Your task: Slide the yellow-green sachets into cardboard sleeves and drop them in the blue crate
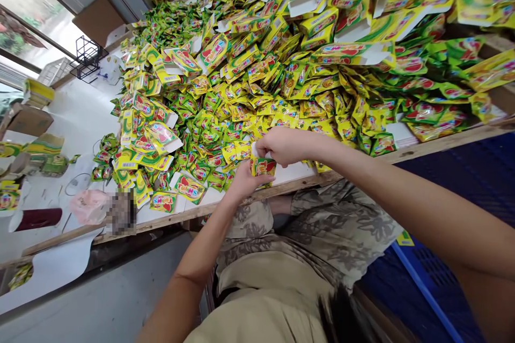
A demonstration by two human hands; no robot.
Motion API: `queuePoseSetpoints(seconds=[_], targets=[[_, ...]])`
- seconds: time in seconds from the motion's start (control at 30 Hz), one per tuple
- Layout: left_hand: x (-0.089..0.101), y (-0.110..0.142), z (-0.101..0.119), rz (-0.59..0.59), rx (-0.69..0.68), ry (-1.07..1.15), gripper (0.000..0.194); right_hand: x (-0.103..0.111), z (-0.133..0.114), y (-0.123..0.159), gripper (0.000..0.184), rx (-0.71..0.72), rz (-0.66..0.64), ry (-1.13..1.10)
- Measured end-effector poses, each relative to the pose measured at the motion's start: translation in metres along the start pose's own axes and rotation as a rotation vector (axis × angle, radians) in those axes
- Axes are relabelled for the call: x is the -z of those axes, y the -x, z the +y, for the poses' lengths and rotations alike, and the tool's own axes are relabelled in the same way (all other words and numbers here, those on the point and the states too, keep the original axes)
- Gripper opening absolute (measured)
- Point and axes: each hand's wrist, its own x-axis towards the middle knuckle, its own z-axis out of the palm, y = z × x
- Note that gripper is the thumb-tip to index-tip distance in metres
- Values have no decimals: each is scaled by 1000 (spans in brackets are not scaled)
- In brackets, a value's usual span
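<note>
At the table's front edge, my left hand [244,179] is closed around a small green and yellow candy box [263,166], with its printed front facing up. Over the box's upper end, my right hand [284,146] has its fingers curled in. A bit of white card shows beside those fingertips, but whatever they pinch is hidden. Just past both hands lie yellow sachets [237,151] and green sachets [201,171] in a loose heap. To the left, a similar box [189,187] lies flat near the edge.
A large pile of boxes [249,27] and sachets covers the table. Its wooden edge [289,187] runs in front of my lap. Left are a black wire rack [86,56], a dark red cup [38,220] and a pink plastic bag [90,206]. Blue crates [442,268] stand at lower right.
</note>
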Motion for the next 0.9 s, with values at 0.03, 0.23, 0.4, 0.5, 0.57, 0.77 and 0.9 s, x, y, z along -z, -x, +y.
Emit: queuePoseSetpoints(seconds=[0.03, 0.23, 0.4, 0.5, 0.57, 0.77, 0.9], targets=[[1, 0, 0, 3, 7, 1, 41, -3, -2, 1, 29, -16, 24, 35], [4, -1, -1, 29, 27, -26, 42, -9, -1, 4, 32, -68, 48, 73], [-1, 0, 4, 21, -9, 57, 45, 0, 6, 0, 26, -3, -63, -6], [-2, 0, 6, 21, -12, 15, 41, 2, 10, -4, 24, -18, -130, -72], [-1, 0, 5, 26, -2, -5, 38, 0, 11, -6, 25, -20, -125, -114], [6, 1, -3, -24, 22, 22, 41, -9, 15, -1, 24, -47, 148, -42], [9, 1, -6, -63, 40, 38, 41, -10, 15, 4, 27, -76, 210, -64]])
